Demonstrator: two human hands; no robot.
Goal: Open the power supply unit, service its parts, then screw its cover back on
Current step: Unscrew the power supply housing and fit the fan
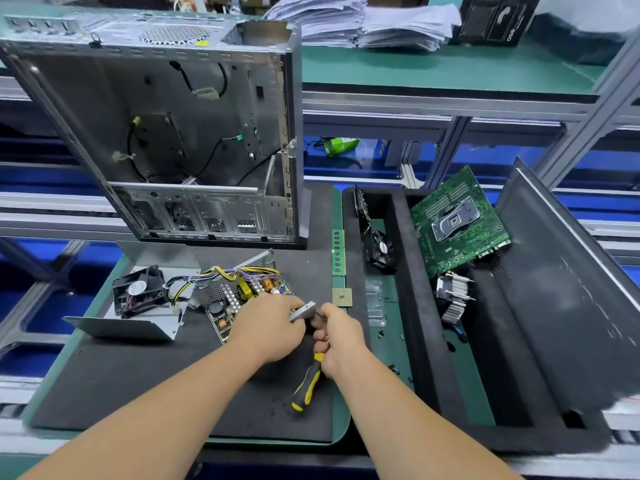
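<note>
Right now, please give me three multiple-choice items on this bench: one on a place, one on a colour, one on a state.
1. Where is the loose fan?
A. left of the PSU board
B. inside the PC case
C. on the paper stacks

2. What colours is the screwdriver handle?
A. red and white
B. black and yellow
C. all blue

3. What is the state of the PSU?
A. closed
B. open, board bare
C. mounted in the case

Answers:
1 A, the fan sits on the mat left of the board.
2 B, the handle below the right hand is black and yellow.
3 B, board parts and wires show by the left hand.
</note>
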